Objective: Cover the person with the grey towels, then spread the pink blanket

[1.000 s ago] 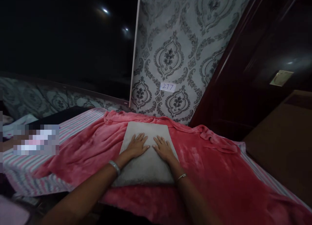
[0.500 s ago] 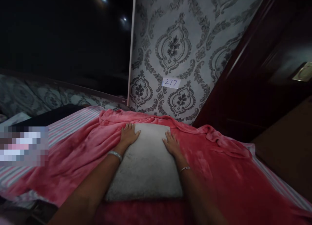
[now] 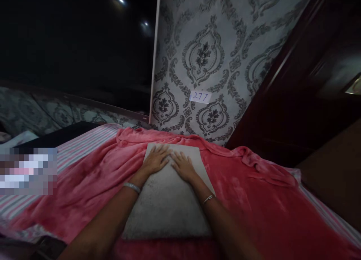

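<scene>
The left hand (image 3: pixel 156 159) and right hand (image 3: pixel 184 166) lie flat and open, no grip closed, on the far part of a gray slab, maybe stone (image 3: pixel 169 203), atop a red blanket (image 3: pixel 254 203).

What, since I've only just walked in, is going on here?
A person has the left hand and right hand spread flat on a grey rectangular piece, fingertips close together near its far edge. It lies on a rumpled red blanket, with striped cloth showing beneath at the sides.
</scene>
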{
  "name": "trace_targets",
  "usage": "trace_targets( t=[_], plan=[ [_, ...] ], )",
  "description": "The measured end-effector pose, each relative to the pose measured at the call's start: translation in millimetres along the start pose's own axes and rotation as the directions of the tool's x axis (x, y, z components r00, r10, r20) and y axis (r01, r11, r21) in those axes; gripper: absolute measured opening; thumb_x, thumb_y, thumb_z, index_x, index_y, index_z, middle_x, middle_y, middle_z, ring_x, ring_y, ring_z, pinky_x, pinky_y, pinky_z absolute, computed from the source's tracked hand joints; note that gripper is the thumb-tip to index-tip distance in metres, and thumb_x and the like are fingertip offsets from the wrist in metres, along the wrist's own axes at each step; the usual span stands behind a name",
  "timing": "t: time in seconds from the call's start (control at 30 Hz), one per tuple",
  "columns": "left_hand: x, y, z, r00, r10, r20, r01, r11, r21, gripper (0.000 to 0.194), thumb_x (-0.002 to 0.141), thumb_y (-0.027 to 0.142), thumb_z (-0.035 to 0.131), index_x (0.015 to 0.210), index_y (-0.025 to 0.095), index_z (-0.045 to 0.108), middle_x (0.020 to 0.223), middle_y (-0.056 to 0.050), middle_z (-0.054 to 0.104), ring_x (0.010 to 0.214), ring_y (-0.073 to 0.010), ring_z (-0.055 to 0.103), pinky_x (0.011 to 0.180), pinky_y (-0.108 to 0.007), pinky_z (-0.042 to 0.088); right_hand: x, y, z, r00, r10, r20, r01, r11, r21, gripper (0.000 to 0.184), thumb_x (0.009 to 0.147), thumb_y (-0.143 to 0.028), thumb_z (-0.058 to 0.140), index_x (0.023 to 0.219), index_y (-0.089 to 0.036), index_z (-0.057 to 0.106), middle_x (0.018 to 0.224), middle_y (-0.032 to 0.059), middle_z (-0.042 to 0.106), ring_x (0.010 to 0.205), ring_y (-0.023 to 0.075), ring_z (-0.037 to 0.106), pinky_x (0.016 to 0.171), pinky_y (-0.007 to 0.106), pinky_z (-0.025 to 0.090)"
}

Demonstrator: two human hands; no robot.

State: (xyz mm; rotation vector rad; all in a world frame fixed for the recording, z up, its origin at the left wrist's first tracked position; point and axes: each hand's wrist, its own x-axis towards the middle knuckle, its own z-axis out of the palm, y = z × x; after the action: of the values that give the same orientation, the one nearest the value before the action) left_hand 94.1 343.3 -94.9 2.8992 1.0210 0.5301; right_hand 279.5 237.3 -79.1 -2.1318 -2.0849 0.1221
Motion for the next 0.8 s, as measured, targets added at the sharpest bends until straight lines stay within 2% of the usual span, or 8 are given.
trace_targets(
  t=[0.07, 0.13, 0.23, 0.37, 0.5, 0.6, 0.7, 0.8],
  plan=[
    [2, -4, 4.0, 0.993, 0.043, 0.108, -0.039, 0.998, -0.045, 0.056, 0.100, 0.043, 0.042, 0.154, 0.033, 0.042, 0.165, -0.002, 0.036, 0.154, -0.0279, 0.029, 0.126, -0.058, 0.020, 7, -3, 5, 0.995, -0.079, 0.053, 0.078, 0.997, 0.018, 0.056, 0.106, -0.049, 0.027, 0.161, -0.037, 0.027, 0.170, -0.0004, 0.018, 0.157, 0.0269, 0.009, 0.122, 0.061, 0.015],
    [5, -5, 6.8, 0.994, -0.008, 0.107, 0.013, 0.999, -0.048, 0.056, 0.099, 0.045, 0.044, 0.154, 0.033, 0.043, 0.164, -0.003, 0.037, 0.153, -0.0281, 0.030, 0.125, -0.057, 0.021, 15, 3, 8, 0.997, -0.064, 0.053, 0.063, 0.998, 0.013, 0.055, 0.106, -0.048, 0.028, 0.161, -0.038, 0.027, 0.170, -0.0017, 0.018, 0.157, 0.0248, 0.009, 0.123, 0.058, 0.014],
    [7, -4, 7.3, 0.991, -0.127, 0.048, 0.128, 0.992, -0.016, 0.057, 0.099, 0.049, 0.044, 0.152, 0.029, 0.046, 0.163, -0.007, 0.038, 0.154, -0.0296, 0.029, 0.126, -0.058, 0.020, 27, 20, 12, 0.998, 0.062, 0.013, -0.062, 0.998, 0.006, 0.056, 0.106, -0.045, 0.029, 0.161, -0.035, 0.029, 0.170, -0.0007, 0.017, 0.157, 0.0243, 0.012, 0.123, 0.053, 0.016],
    [7, -1, 3.0, 0.967, -0.255, 0.020, 0.255, 0.967, 0.026, 0.061, 0.099, 0.052, 0.040, 0.151, 0.021, 0.048, 0.162, -0.012, 0.040, 0.153, -0.0317, 0.029, 0.125, -0.060, 0.017, 38, 34, 19, 0.972, 0.221, -0.078, -0.221, 0.975, 0.006, 0.057, 0.105, -0.044, 0.030, 0.161, -0.030, 0.030, 0.170, 0.0034, 0.018, 0.156, 0.0256, 0.017, 0.123, 0.050, 0.018],
    [6, -2, -3.0, 0.921, -0.390, 0.019, 0.389, 0.921, 0.039, 0.062, 0.100, 0.051, 0.037, 0.152, 0.019, 0.046, 0.162, -0.015, 0.038, 0.152, -0.0336, 0.029, 0.122, -0.065, 0.022, 36, 33, 24, 0.931, 0.331, -0.153, -0.332, 0.943, 0.017, 0.060, 0.104, -0.047, 0.032, 0.160, -0.026, 0.034, 0.168, 0.0062, 0.024, 0.154, 0.0285, 0.020, 0.122, 0.050, 0.019],
    [5, -4, -6.8, 0.876, -0.482, 0.017, 0.481, 0.876, 0.038, 0.060, 0.100, 0.049, 0.038, 0.152, 0.020, 0.046, 0.164, -0.015, 0.035, 0.153, -0.0337, 0.028, 0.122, -0.064, 0.022, 32, 31, 23, 0.893, 0.407, -0.190, -0.408, 0.912, 0.032, 0.061, 0.104, -0.048, 0.032, 0.159, -0.024, 0.037, 0.168, 0.0077, 0.025, 0.154, 0.0310, 0.020, 0.122, 0.053, 0.020],
    [4, -7, -9.3, 0.835, -0.548, 0.040, 0.549, 0.836, 0.012, 0.062, 0.100, 0.049, 0.038, 0.153, 0.018, 0.044, 0.166, -0.017, 0.030, 0.154, -0.0321, 0.026, 0.123, -0.060, 0.023, 31, 32, 19, 0.891, 0.427, -0.153, -0.427, 0.904, 0.035, 0.062, 0.105, -0.049, 0.030, 0.161, -0.023, 0.032, 0.169, 0.0083, 0.021, 0.156, 0.0317, 0.015, 0.122, 0.054, 0.019],
    [3, -9, -11.0, 0.828, -0.555, 0.079, 0.557, 0.830, -0.008, 0.063, 0.100, 0.049, 0.035, 0.154, 0.018, 0.042, 0.167, -0.019, 0.027, 0.156, -0.0295, 0.024, 0.124, -0.057, 0.021, 29, 37, 12, 0.920, 0.389, -0.035, -0.389, 0.921, 0.025, 0.063, 0.106, -0.048, 0.027, 0.163, -0.022, 0.025, 0.170, 0.0088, 0.015, 0.157, 0.0295, 0.011, 0.124, 0.053, 0.016]
  ],
)
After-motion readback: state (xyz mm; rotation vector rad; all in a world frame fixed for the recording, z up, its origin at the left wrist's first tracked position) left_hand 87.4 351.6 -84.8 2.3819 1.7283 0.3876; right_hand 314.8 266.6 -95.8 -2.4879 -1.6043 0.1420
